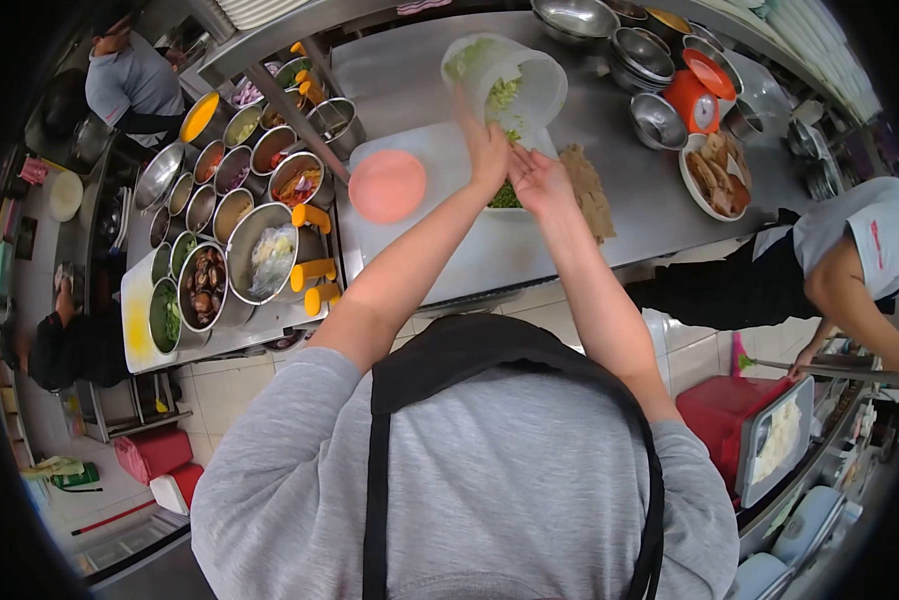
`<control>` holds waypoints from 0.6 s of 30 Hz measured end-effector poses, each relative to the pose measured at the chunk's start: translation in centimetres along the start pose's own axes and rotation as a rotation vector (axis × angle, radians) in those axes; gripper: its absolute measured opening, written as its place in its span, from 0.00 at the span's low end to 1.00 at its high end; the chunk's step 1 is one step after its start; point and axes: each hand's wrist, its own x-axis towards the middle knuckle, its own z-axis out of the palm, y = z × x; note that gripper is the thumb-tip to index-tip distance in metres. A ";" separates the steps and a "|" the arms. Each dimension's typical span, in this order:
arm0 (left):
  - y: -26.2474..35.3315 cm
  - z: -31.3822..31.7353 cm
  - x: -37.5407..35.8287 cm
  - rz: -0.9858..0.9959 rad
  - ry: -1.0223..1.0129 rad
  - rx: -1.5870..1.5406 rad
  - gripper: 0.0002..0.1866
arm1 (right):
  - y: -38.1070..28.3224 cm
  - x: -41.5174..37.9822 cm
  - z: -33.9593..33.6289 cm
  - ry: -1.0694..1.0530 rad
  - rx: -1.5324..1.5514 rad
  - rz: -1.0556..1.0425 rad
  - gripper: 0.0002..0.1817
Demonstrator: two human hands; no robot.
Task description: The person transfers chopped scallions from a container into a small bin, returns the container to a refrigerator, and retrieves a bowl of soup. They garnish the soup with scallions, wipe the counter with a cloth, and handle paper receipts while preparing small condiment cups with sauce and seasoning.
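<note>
A translucent white plastic tub (545,75) is tipped over the steel table, with chopped green vegetable (504,93) inside it. My left hand (485,150) grips the tub's near side, its fingers partly blurred. Beside the tub's lower rim, my right hand (542,180) is open, palm up, fingers stretched out. Green bits fall between the hands. Below them, more chopped greens (505,196) lie in a white container, mostly hidden by my wrists. To the left, a round pink lid (388,186) rests on a white cutting board (370,235).
Several metal pots of ingredients (208,285) stand left. Crumpled brown paper (588,190) lies right of my hands. Farther right are metal bowls (658,120), an orange scale (692,100) and a bowl of brown food pieces (715,175). A co-worker (830,260) stands close on the right.
</note>
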 end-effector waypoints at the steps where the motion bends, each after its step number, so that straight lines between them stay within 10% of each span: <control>1: -0.5 -0.1 0.2 -0.052 0.016 -0.006 0.35 | -0.1 -0.3 0.0 0.001 -0.001 0.005 0.20; 4: -1.0 -0.6 1.3 -0.270 0.078 -0.182 0.33 | -1.0 -1.1 -0.1 0.008 -0.233 -0.022 0.21; 7: -4.8 -3.8 2.7 -0.365 -0.044 -0.214 0.26 | -2.3 -1.0 -1.4 -0.153 -1.704 -0.647 0.10; 10: -3.8 -7.9 5.2 -0.396 -0.335 -0.045 0.26 | -3.0 -1.1 -1.6 -0.349 -2.236 -0.799 0.08; 16: 6.7 -17.1 3.6 -0.857 -0.169 -0.623 0.24 | -3.6 -2.0 2.3 -0.420 -2.483 -0.524 0.10; 18: 9.8 -19.8 1.6 -0.834 -0.231 -0.495 0.25 | -2.1 -1.5 2.3 -0.567 -2.472 -0.776 0.10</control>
